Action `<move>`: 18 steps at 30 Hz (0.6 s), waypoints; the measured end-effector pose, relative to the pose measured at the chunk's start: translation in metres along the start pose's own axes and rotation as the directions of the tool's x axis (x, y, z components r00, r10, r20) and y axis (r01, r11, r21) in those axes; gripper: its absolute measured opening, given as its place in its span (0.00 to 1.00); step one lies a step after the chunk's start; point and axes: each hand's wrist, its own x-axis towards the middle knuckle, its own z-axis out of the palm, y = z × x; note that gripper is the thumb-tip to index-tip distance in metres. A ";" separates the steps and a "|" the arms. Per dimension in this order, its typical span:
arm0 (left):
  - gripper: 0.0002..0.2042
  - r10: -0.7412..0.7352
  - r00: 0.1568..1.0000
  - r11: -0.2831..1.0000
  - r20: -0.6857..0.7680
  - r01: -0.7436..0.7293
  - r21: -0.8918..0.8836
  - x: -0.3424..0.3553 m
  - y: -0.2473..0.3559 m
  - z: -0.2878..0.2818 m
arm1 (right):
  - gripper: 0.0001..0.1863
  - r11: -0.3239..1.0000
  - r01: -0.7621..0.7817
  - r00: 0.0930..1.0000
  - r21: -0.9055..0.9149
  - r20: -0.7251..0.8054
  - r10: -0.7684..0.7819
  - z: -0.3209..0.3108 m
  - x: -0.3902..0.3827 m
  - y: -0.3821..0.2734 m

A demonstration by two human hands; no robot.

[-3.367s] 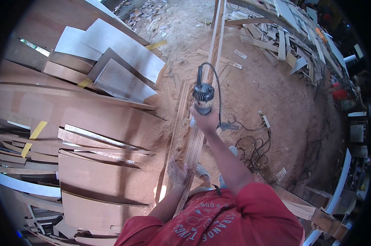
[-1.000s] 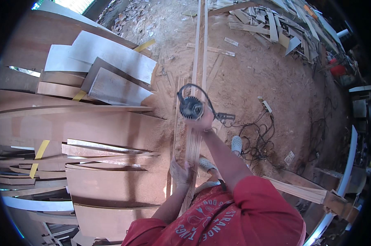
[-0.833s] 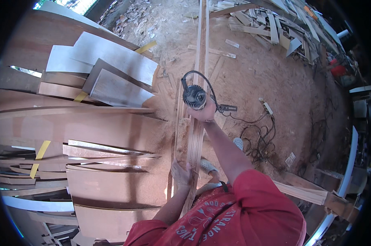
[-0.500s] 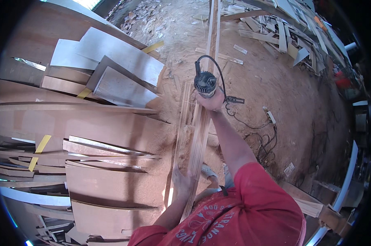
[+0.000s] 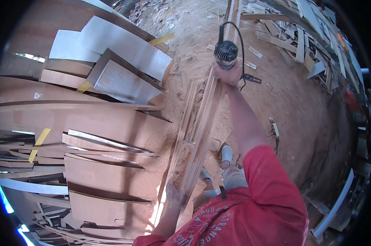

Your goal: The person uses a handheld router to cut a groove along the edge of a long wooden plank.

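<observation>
My right hand [image 5: 228, 74] is wrapped round the body of a corded trim router [image 5: 225, 52], black on top, with its cable arching up and over to the right. The router stands on a long, narrow wooden strip [image 5: 208, 108] that runs from my body toward the far side; its bit is hidden beneath it. Close to my body, my left hand [image 5: 175, 196] is closed on the near part of the wood, its fingers partly out of sight. Sawdust lies along a thinner strip [image 5: 184, 123] on the left.
Large brown boards [image 5: 103, 176] and white-faced panels [image 5: 120, 80] are stacked at the left. A heap of wood offcuts [image 5: 298, 39] lies far right. A white power strip [image 5: 274, 128] rests on the dusty ground at the right. My feet in light clogs [image 5: 226, 153] stand beside the wood.
My right hand and the router have moved farther away along the strip. My left hand has come a little nearer to my body. The view has shifted.
</observation>
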 end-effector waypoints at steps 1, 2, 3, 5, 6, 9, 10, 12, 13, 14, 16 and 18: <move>0.47 -0.013 1.000 1.000 0.001 0.013 -0.002 0.000 0.000 0.000 | 0.41 1.000 0.011 1.000 -0.010 -0.012 -0.011 0.005 0.014 0.005; 0.47 -0.030 0.999 1.000 0.020 0.030 0.003 0.000 0.003 -0.001 | 0.40 0.999 -0.041 0.999 -0.006 -0.022 0.041 0.009 0.026 0.002; 0.48 -0.045 0.998 0.999 0.039 0.045 0.005 -0.001 0.003 -0.002 | 0.40 0.999 -0.043 0.999 -0.004 -0.009 0.043 0.012 0.040 0.003; 0.47 0.033 0.999 0.999 -0.006 -0.032 0.039 -0.001 -0.008 0.006 | 0.40 1.000 -0.006 0.999 0.011 -0.035 0.006 0.015 0.069 0.007; 0.47 0.122 0.991 0.990 -0.049 -0.118 0.079 0.000 -0.012 0.010 | 0.40 1.000 0.007 0.999 0.017 -0.039 -0.006 0.017 0.083 0.011; 0.46 0.248 0.958 0.969 -0.143 -0.241 0.061 0.003 -0.024 0.018 | 0.34 0.996 0.045 0.997 -0.079 -0.063 -0.050 0.022 0.107 0.013; 0.46 0.239 0.960 0.971 -0.144 -0.232 0.062 0.003 -0.027 0.020 | 0.34 0.994 0.030 0.997 -0.106 -0.062 -0.036 0.023 0.111 0.012; 0.47 0.250 0.955 0.968 -0.158 -0.243 0.063 0.005 -0.028 0.023 | 0.35 0.990 0.015 0.998 -0.138 -0.060 -0.024 0.022 0.111 0.010; 0.47 0.247 0.956 0.969 -0.156 -0.240 0.062 0.003 -0.029 0.023 | 0.35 0.989 0.000 0.999 -0.145 -0.047 -0.007 0.021 0.105 0.009; 0.47 0.243 0.958 0.969 -0.152 -0.235 0.071 0.002 -0.029 0.024 | 0.36 0.989 -0.012 0.999 -0.150 -0.036 0.007 0.020 0.101 0.008; 0.47 0.238 0.960 0.970 -0.149 -0.229 0.079 0.001 -0.029 0.025 | 0.36 0.987 -0.023 1.000 -0.156 -0.024 0.020 0.018 0.092 0.005; 0.48 0.255 0.955 0.966 -0.154 -0.245 0.085 0.001 -0.036 0.027 | 0.38 0.995 -0.038 0.999 -0.093 -0.004 0.038 0.019 0.077 0.009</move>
